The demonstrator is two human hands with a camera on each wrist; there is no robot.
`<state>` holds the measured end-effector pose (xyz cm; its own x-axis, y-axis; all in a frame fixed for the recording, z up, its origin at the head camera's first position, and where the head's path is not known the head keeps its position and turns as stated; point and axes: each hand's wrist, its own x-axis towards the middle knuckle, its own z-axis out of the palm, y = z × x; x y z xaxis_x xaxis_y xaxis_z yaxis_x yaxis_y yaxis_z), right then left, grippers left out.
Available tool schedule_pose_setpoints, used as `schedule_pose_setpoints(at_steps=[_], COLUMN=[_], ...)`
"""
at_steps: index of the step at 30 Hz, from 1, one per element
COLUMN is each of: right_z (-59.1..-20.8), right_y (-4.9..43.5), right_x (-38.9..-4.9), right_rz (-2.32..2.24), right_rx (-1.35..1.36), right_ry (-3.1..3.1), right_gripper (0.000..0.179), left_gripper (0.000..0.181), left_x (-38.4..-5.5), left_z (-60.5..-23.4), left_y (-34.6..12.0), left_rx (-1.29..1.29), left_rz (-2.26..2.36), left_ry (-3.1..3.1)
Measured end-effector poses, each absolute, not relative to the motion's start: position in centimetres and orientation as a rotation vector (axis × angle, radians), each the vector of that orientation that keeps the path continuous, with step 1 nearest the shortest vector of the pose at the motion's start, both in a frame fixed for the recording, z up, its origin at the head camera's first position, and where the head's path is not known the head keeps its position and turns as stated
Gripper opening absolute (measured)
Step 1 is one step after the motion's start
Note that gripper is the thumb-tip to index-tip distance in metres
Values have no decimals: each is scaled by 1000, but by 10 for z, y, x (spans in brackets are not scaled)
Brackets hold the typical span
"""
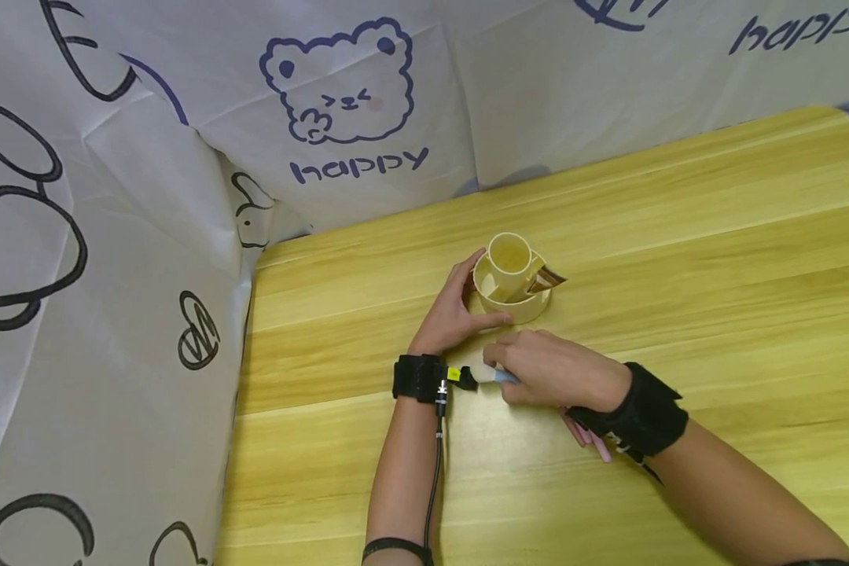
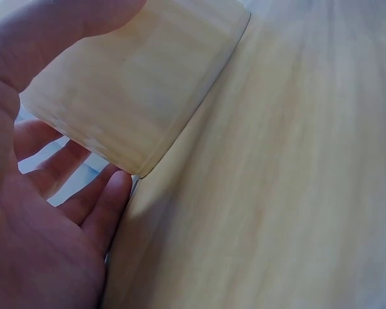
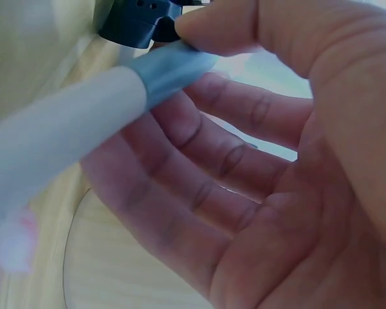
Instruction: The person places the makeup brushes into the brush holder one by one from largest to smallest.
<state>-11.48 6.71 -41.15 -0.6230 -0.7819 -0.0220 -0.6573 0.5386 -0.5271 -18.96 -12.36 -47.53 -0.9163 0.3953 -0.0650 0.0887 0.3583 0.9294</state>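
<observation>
My left hand grips a cream round container from its left side, thumb along the front. The container's smooth wall stands on the table in the left wrist view. A tall cream cup rises inside it, and beside the cup a brown-and-cream pointed piece sticks out. Between thumb and fingers, my right hand pinches a white stick with a blue tapered section, whose exact kind I cannot tell. In the head view a white rounded end projects left of the fingers, near the left wrist.
Something pink with thin prongs shows beneath the right wrist, mostly hidden. The wood-grain table spreads to the right. White printed cloth hangs along the back and left. A cable runs along the left forearm.
</observation>
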Motion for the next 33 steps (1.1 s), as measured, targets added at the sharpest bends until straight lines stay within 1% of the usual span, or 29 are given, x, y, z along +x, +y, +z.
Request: schedule_pose_setpoints(at_steps=[4,11,17,25,33], right_z=[-412,-410,-410,-409,-409], right_y=[67,66,67,67,67], right_x=[-115,-115,-116,-116,-115], right_rz=[-697,-744,-725,-712,-709], right_rx=[-1210,-1212,-1189,-1168,-1182], right_ry=[2533,2496,2523,2501,2516], right_gripper=[13,8,10,4,6], left_gripper=[106,104,104,116,110], left_x=[-189,-188,-189,-189,-190], left_z=[-475,-476,-475,-474,-476], left_y=[-123,-125,-123,-123,-125], left_rx=[434,422,433,448,470], left_rz=[1581,1585,1578,1598,1588], left_ry=[2345,2351,2359,2289,2302])
